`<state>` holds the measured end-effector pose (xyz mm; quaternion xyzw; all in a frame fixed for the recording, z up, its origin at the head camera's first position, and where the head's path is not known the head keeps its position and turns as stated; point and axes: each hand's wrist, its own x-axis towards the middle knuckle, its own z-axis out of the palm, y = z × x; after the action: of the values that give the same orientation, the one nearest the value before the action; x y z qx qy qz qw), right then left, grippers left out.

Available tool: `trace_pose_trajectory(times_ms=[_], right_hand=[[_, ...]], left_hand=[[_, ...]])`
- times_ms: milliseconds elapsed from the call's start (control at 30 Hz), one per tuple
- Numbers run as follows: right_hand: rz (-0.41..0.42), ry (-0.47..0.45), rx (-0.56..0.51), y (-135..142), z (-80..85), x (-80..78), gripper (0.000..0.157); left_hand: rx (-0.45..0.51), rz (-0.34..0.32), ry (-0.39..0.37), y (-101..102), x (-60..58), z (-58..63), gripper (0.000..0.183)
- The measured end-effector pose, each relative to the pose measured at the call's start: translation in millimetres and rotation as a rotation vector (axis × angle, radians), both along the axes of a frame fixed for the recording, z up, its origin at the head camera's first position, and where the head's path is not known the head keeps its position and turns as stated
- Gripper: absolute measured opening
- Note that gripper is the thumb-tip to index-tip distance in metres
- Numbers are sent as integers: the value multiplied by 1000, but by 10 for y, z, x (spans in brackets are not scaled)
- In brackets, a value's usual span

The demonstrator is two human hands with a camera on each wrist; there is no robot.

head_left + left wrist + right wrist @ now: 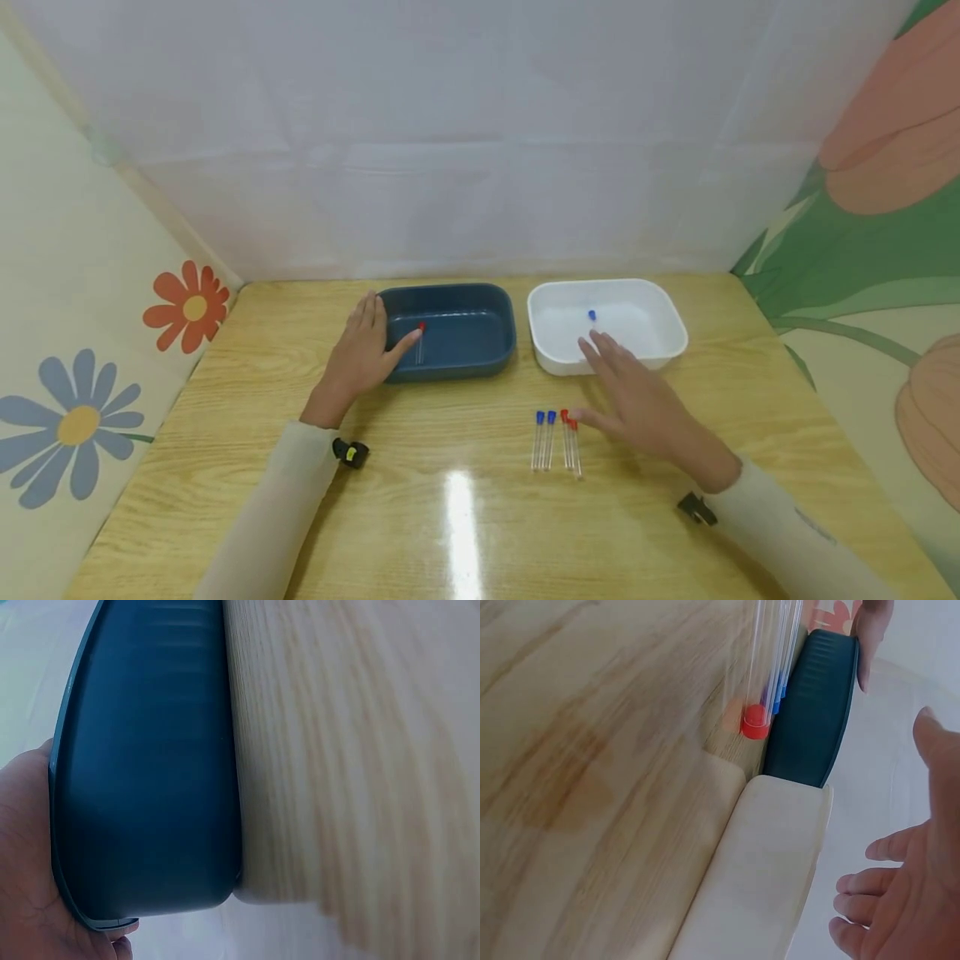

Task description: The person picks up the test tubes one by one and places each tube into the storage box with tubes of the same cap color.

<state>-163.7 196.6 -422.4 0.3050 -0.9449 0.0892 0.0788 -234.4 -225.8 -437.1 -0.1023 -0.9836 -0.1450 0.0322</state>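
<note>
My left hand rests on the left end of a dark blue tray, its fingers lying along the rim and its thumb reaching over the inside. A clear tube with a red cap lies in that tray. My right hand hovers at the front of a white tray, fingers spread and holding nothing. Inside the white tray is a blue-capped tube, partly hidden by my fingers. Just left of my right thumb, blue-capped tubes and red-capped tubes lie side by side on the table.
Both trays stand side by side on a wood-grain table, close to a pale wall covering. Flower-patterned panels flank the table at left and right.
</note>
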Motion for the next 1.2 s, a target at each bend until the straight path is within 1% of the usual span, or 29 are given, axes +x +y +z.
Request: trace_pose_trajectory(times_ms=[200,333,500,767,1200], right_hand=[[24,-16,-8,-8,32,73,97],[55,-15,-4,-8,38,119,96],[85,-21,-19,1,11,160,96],[123,-8,-22,-10,26,208,99],[183,-10,-21,-6,8,335,96]], left_hand=[[5,-8,6,-3,8,-1,99],[12,-16,12,8,0,-3,99],[8,-11,-2,23,-2,1,100],[-1,-6,-2,20,10,7,100],[-16,-8,1,-8,10,4,100]])
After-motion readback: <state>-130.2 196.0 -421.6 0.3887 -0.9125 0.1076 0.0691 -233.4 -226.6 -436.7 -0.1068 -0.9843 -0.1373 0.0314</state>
